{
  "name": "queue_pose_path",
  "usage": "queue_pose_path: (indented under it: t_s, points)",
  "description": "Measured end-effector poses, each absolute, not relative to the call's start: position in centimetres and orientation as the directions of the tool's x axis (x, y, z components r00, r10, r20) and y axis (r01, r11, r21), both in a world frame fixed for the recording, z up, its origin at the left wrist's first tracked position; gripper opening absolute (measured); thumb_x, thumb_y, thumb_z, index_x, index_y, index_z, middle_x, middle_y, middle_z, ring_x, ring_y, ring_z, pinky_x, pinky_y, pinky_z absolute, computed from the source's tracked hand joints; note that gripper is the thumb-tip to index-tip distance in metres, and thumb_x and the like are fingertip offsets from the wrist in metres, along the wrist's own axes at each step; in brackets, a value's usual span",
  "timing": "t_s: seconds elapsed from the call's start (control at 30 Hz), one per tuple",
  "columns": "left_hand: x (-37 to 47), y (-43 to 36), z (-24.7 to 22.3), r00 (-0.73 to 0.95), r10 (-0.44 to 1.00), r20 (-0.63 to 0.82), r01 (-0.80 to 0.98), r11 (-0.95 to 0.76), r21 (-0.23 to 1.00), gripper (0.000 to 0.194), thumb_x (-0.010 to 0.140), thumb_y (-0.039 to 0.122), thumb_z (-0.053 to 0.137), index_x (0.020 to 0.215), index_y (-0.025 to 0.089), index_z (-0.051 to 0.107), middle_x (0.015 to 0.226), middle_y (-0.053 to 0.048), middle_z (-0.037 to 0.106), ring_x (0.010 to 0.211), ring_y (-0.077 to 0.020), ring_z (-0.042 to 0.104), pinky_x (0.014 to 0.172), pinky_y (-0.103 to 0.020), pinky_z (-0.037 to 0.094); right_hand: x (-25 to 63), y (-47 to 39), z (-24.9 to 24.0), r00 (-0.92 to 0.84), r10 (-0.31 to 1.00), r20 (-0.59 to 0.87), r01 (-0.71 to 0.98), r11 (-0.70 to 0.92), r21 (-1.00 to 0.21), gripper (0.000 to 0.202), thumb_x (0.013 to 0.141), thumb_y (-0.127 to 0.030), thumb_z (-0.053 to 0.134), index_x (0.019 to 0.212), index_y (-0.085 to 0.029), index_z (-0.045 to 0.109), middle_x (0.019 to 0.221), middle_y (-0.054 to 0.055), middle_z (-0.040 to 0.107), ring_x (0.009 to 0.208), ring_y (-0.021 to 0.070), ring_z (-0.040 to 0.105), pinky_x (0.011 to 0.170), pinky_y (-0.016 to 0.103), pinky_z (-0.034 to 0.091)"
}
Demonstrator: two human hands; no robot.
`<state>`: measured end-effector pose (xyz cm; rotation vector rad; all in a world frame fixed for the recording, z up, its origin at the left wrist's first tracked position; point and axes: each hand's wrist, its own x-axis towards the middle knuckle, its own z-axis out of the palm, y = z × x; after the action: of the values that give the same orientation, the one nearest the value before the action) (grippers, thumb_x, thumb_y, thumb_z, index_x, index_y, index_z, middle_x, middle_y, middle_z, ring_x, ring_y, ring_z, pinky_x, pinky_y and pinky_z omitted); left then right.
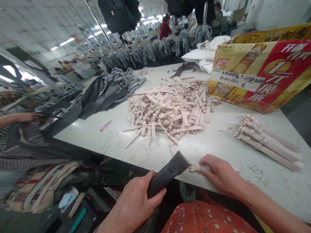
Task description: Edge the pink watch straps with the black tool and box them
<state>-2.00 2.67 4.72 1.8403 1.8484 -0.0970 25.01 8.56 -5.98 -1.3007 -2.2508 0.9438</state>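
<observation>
My left hand is wrapped round a black handheld tool, whose wide flat end points up and right over the table edge. Close to that end, my right hand holds a pale pink strap down on the white table; the strap's metal buckle sticks out to the left of my fingers. Beyond both hands lies a large heap of similar buckled straps. Several more straps lie side by side at the right, buckles to the left.
A yellow and red carton stands at the back right, beside white cloth. Grey pieces are piled at the back left. A pink pen-like item lies left of the heap. Another person's hand shows at far left.
</observation>
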Motion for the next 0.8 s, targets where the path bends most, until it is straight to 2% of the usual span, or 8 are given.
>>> queue_pose_path:
  t_s: [0.1, 0.23, 0.33, 0.43, 0.67, 0.8]
  points:
    - [-1.4, 2.7, 3.7, 0.099, 0.909, -0.406, 0.956, 0.026, 0.292, 0.019, 0.082, 0.040, 0.051, 0.083, 0.023, 0.058, 0.073, 0.001, 0.066, 0.070, -0.0169, 0.062, 0.062, -0.024, 0.038, 25.9, 8.2, -6.3, -0.529, 0.848, 0.008, 0.605, 0.384, -0.697, 0.012, 0.085, -0.018, 0.051, 0.088, -0.020, 0.063, 0.090, 0.006, 0.060, 0.083, 0.0185, 0.057, 0.072, 0.030, 0.044]
    - [-0.4, 3.0, 2.8, 0.137, 0.913, -0.384, 0.982, -0.075, 0.171, 0.022, 0.082, 0.042, 0.051, 0.089, 0.023, 0.059, 0.078, -0.003, 0.067, 0.077, -0.0224, 0.064, 0.068, -0.029, 0.042, 26.2, 8.2, -6.9, -0.519, 0.850, 0.089, 0.595, 0.434, -0.676, 0.011, 0.083, -0.022, 0.059, 0.087, -0.022, 0.069, 0.096, 0.008, 0.060, 0.093, 0.0223, 0.055, 0.078, 0.035, 0.045]
    - [0.1, 3.3, 2.6, 0.192, 0.899, -0.394, 0.981, -0.160, 0.114, 0.021, 0.083, 0.041, 0.050, 0.090, 0.024, 0.059, 0.078, -0.004, 0.068, 0.077, -0.0245, 0.065, 0.068, -0.032, 0.044, 26.3, 8.2, -7.4, -0.520, 0.846, 0.115, 0.553, 0.437, -0.710, 0.015, 0.086, -0.026, 0.057, 0.090, -0.024, 0.071, 0.093, 0.007, 0.062, 0.090, 0.0216, 0.055, 0.077, 0.035, 0.046]
    - [0.5, 3.7, 2.6, 0.237, 0.885, -0.400, 0.972, -0.215, 0.098, 0.021, 0.084, 0.041, 0.048, 0.090, 0.024, 0.058, 0.078, -0.003, 0.068, 0.077, -0.0249, 0.065, 0.068, -0.032, 0.045, 26.4, 8.1, -7.8, -0.543, 0.825, 0.156, 0.510, 0.472, -0.719, 0.022, 0.091, -0.030, 0.051, 0.092, -0.023, 0.072, 0.090, 0.008, 0.063, 0.086, 0.0206, 0.056, 0.074, 0.034, 0.046]
    - [1.1, 4.4, 3.0, 0.244, 0.869, -0.431, 0.970, -0.227, 0.091, 0.020, 0.084, 0.040, 0.046, 0.090, 0.023, 0.057, 0.078, -0.003, 0.067, 0.076, -0.0233, 0.066, 0.068, -0.030, 0.045, 26.3, 7.8, -8.1, -0.558, 0.781, 0.280, 0.544, 0.599, -0.587, 0.027, 0.093, -0.025, 0.044, 0.088, -0.020, 0.070, 0.087, 0.010, 0.065, 0.081, 0.0204, 0.055, 0.073, 0.036, 0.043]
    - [1.0, 4.2, 2.8, 0.215, 0.870, -0.444, 0.977, -0.197, 0.086, 0.024, 0.084, 0.042, 0.047, 0.093, 0.023, 0.058, 0.079, -0.004, 0.067, 0.077, -0.0232, 0.066, 0.069, -0.030, 0.045, 26.0, 8.0, -8.1, -0.572, 0.784, 0.242, 0.568, 0.591, -0.573, 0.021, 0.090, -0.020, 0.045, 0.080, -0.018, 0.063, 0.083, 0.008, 0.062, 0.079, 0.0197, 0.053, 0.071, 0.034, 0.040]
